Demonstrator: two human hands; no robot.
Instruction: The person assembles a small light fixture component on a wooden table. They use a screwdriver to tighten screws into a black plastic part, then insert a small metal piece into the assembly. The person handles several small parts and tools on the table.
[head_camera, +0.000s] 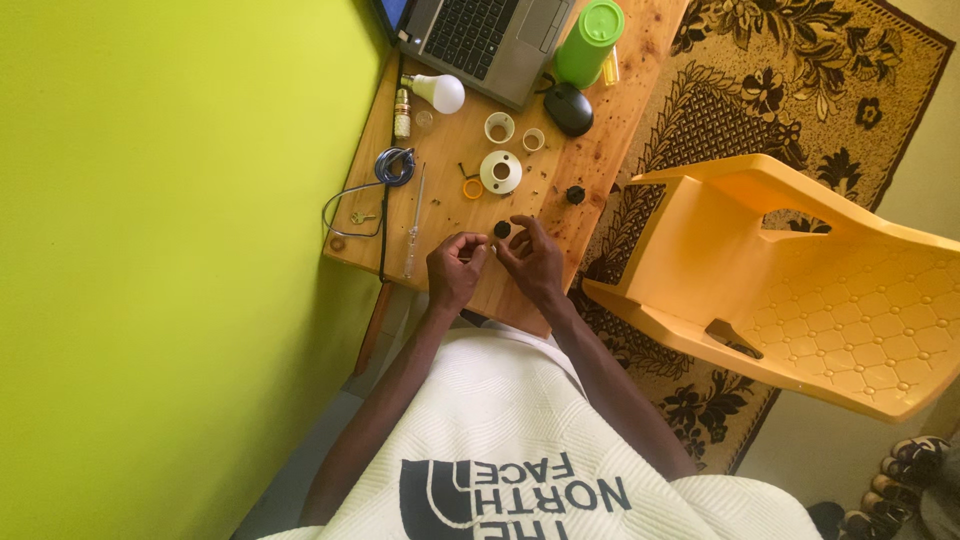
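— What are the hands doing?
— Left hand (455, 268) curls its fingers together; I cannot tell what they pinch. Right hand (532, 258) pinches a small round black part (502, 229) above the wooden desk (600, 150).
— Anything nearby?
— A white plastic disc (500, 172) at twelve o'clock.

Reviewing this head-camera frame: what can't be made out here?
- Head view: whatever the left hand pinches is hidden by its curled fingers.
- The small black part at the right hand is too small to identify.
- The laptop is cut off by the top edge; its screen barely shows.
- The tiny bits scattered about the white round fitting on the wooden table are too small to tell.
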